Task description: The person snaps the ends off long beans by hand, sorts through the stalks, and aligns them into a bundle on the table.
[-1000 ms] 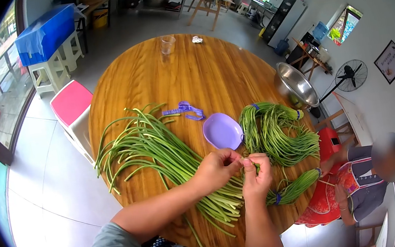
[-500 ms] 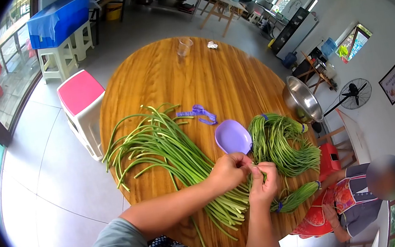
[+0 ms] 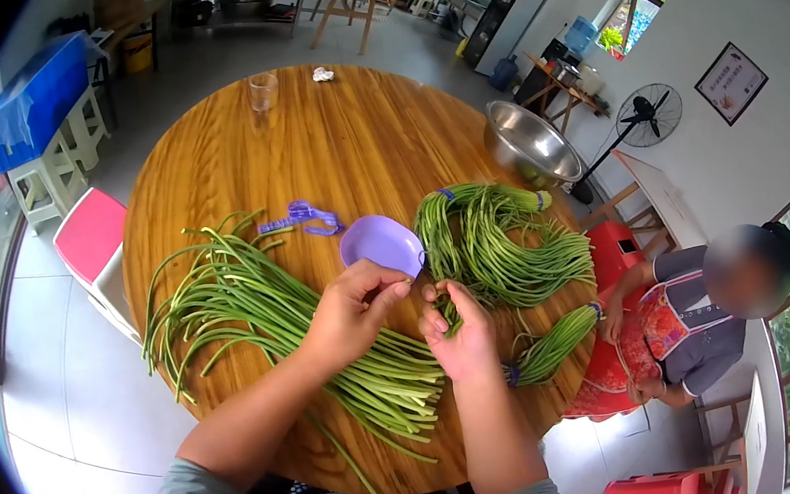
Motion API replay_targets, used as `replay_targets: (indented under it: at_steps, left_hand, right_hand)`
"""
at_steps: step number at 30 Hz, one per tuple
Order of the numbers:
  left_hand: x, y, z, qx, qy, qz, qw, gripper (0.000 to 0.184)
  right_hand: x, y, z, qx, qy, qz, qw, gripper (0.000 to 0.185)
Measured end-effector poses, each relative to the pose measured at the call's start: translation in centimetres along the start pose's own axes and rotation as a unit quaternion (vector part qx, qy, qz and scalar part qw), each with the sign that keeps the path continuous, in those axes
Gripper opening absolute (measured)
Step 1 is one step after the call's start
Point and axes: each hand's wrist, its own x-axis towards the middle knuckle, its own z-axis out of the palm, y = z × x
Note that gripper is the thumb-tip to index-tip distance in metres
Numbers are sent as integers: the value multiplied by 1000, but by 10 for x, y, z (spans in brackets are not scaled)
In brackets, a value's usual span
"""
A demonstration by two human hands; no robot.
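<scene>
My left hand [image 3: 360, 311] is closed in a pinch beside the near rim of the purple bowl [image 3: 380, 242]; anything between its fingertips is too small to make out. My right hand [image 3: 461, 331] has its fingers curled round a short green stem piece [image 3: 448, 312]. Loose long green stems [image 3: 273, 310] lie under my left forearm, their pale ends near my right wrist. Beyond my right hand rests a curved bundle of thinner stems [image 3: 507, 251] with purple bands. A smaller banded bundle [image 3: 556, 348] lies to its near side. Purple bands [image 3: 302, 219] lie left of the bowl.
On the round wooden table [image 3: 360, 141] stand a clear cup [image 3: 263, 92] and a crumpled white scrap [image 3: 322, 74] at the far side. A metal basin [image 3: 534, 142] is at the right edge. A co-worker in a red apron [image 3: 631, 345] sits at the right, holding a thin stem.
My hands have moved apart from each other, the left one now by the bowl's near rim. The view has turned, so the table appears further left. The co-worker's hands have shifted.
</scene>
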Motion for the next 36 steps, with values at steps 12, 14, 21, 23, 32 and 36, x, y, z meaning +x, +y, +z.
replay_targets:
  at_steps: [12, 14, 21, 23, 32, 36]
  left_hand:
    - [-10, -1, 18, 65, -42, 87, 993, 21]
    - [-10, 7, 18, 36, -54, 69, 995, 26]
    - [-10, 16, 14, 91, 3, 96, 991, 34]
    - [-10, 10, 11, 94, 7, 96, 991, 34]
    - [-14, 1, 12, 59, -16, 56, 997, 30]
    - [-13, 5, 11, 56, -16, 64, 996, 24]
  right_hand:
    - [-1, 32, 4, -84, 22, 50, 995, 16]
    - [1, 29, 7, -35, 51, 61, 996, 12]
    - [-1, -16, -5, 98, -45, -3, 994, 18]
    - [1, -41, -13, 159, -39, -54, 985, 22]
    - [-52, -64, -36, 316, 160, -71, 932, 30]
    - [-24, -99, -37, 289, 285, -126, 905, 30]
